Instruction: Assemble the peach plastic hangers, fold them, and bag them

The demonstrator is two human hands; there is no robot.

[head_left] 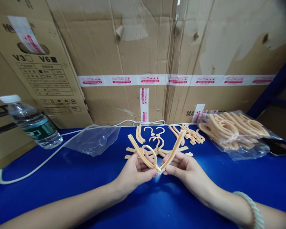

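Observation:
Both hands hold one peach plastic folding hanger [157, 152] just above the blue table [85, 178]. Its two arms spread up in a V and its hook curls between them. My left hand [135, 171] pinches the left arm near the joint. My right hand [181, 167] pinches the right arm at the same joint. Behind the hands lie loose hanger parts [154, 136]: hooks and arms. More arm pieces [189, 133] lie to the right of them.
A clear bag of hanger parts [235, 132] rests at the right, with a dark phone [276, 148] beside it. An empty plastic bag [92, 140], a water bottle [32, 122] and a white cable [38, 163] are at the left. Cardboard boxes [143, 57] wall the back.

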